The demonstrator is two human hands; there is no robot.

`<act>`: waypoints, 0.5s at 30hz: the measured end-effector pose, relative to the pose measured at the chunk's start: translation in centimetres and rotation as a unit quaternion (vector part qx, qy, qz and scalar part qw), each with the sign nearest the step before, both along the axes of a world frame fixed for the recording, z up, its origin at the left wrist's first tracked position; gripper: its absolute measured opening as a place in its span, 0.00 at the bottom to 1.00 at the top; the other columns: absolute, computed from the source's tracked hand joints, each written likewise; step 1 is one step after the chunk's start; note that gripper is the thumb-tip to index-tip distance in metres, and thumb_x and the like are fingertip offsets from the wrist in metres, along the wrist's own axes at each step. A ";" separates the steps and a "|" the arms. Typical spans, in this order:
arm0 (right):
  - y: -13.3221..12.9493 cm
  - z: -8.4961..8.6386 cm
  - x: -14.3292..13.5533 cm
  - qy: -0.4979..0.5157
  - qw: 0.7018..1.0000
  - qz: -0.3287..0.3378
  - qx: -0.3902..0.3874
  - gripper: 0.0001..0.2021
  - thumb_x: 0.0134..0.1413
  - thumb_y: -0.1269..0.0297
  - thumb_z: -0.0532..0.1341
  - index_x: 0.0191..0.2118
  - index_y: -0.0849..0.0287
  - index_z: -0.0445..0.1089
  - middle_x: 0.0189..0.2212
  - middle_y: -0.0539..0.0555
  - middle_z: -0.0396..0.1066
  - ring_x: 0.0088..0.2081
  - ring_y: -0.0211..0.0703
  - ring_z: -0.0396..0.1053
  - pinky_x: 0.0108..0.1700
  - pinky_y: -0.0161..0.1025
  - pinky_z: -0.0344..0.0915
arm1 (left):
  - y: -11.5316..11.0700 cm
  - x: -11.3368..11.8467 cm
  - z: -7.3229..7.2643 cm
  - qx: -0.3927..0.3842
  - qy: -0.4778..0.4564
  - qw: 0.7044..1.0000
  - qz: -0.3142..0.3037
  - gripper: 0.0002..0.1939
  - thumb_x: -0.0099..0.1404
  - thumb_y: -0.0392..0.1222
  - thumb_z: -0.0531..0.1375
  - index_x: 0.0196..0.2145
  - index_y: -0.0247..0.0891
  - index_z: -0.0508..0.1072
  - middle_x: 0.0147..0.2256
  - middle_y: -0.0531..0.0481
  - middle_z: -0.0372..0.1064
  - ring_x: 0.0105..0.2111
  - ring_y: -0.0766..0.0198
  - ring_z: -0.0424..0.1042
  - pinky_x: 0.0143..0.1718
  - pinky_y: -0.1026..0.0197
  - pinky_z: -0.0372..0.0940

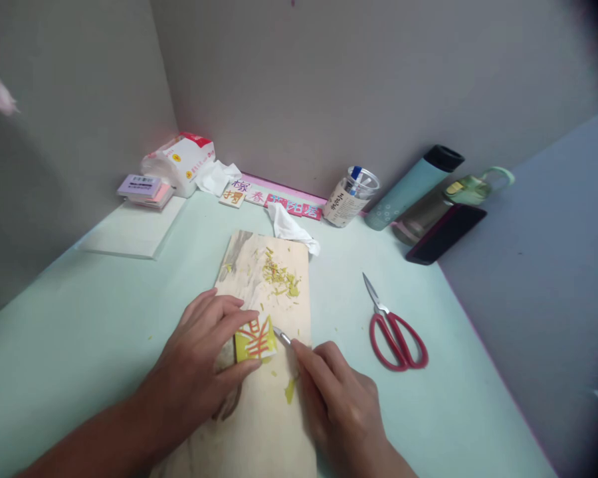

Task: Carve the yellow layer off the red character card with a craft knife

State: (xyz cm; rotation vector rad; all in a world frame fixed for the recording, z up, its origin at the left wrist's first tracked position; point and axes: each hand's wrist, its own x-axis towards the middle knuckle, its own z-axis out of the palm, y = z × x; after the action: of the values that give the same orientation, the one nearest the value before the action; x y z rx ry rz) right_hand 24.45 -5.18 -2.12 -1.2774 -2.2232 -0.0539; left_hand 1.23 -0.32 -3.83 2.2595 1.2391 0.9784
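On a wooden board (284,425) lies a small yellow carving block (255,340) with an orange-red character on its face, partly cut away to white. My left hand (204,348) grips the block between thumb and fingers, pressing it to the board. In my right hand (336,392) is a craft knife (282,335), held like a pen, its blade tip at the block's right edge. Yellow shavings (282,277) are heaped on the far part of the board, and a larger yellow scrap (290,392) sits below the knife.
Red-handled scissors (397,340) lie to the right. Behind the board are a crumpled tissue (292,226), several character tiles (294,204) and a clear cup (349,199). Bottles (411,189) and a phone (446,234) stand back right; a tissue pack (182,162) and stacked blocks (144,189) stand back left.
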 end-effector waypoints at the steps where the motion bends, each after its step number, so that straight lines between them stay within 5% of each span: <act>1: 0.0 0.0 -0.2 -0.001 1.000 -0.004 0.006 0.16 0.67 0.76 0.52 0.56 0.66 0.67 0.32 0.54 0.69 0.24 0.34 0.67 0.23 0.30 0.62 | 0.0 0.2 -0.1 0.001 0.001 1.000 0.002 0.21 0.64 0.41 0.65 0.54 0.45 0.69 0.47 0.45 0.71 0.54 0.45 0.68 0.63 0.34 0.57; 15: -0.4 0.0 -1.4 -0.073 0.994 -0.050 0.069 0.15 0.71 0.74 0.48 0.53 0.68 0.68 0.31 0.54 0.72 0.20 0.33 0.65 0.21 0.33 0.57 | 0.0 0.7 0.2 0.039 0.011 0.999 0.007 0.19 0.61 0.37 0.66 0.48 0.40 0.68 0.44 0.46 0.66 0.52 0.48 0.67 0.60 0.36 0.56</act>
State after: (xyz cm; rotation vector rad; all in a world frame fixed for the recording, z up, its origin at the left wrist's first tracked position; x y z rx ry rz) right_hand 23.08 -5.54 -2.14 -1.3444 -2.2310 -0.3429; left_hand 1.94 -0.36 -3.67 2.3306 1.2466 1.0266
